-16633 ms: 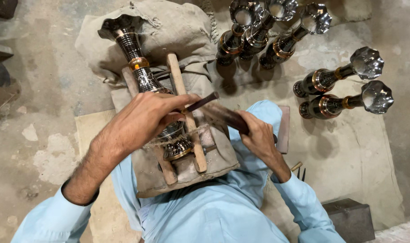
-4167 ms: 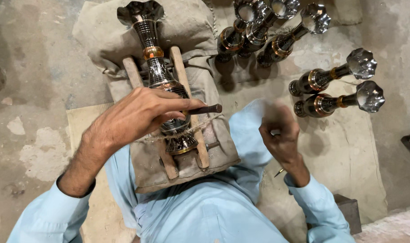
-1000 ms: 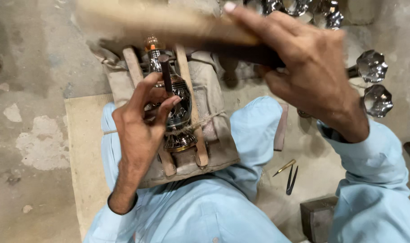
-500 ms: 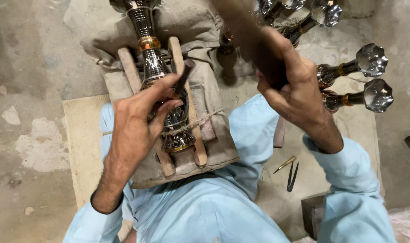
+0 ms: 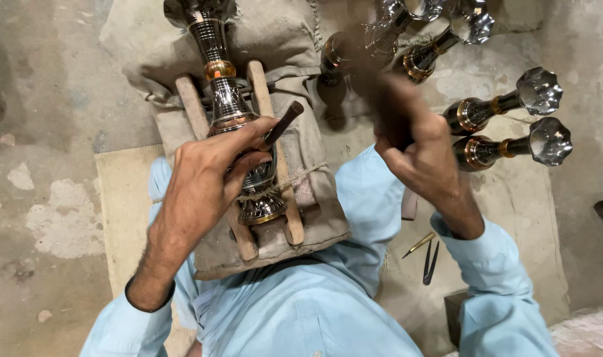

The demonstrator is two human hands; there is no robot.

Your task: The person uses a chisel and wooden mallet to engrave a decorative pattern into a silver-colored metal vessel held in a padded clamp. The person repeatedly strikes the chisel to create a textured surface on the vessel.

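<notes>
A tall engraved metal vase (image 5: 230, 109) lies tied with string between two wooden slats (image 5: 275, 152) on a cloth cushion (image 5: 315, 198) over my lap. My left hand (image 5: 212, 175) rests on the vase's body and pinches a dark chisel (image 5: 281, 124) against it. My right hand (image 5: 414, 155) hovers to the right of the cushion, gripping a wooden mallet (image 5: 374, 79) that is blurred by motion above the chisel.
Several finished metal vases (image 5: 506, 106) lie on the concrete floor at the upper right. A small brass tool (image 5: 418, 244) and dark dividers (image 5: 430, 262) lie by my right knee. A pale mat (image 5: 126, 211) is under me.
My right hand has swung the mallet down from high near the camera toward the chisel. The left hand stays on the vase with the chisel.
</notes>
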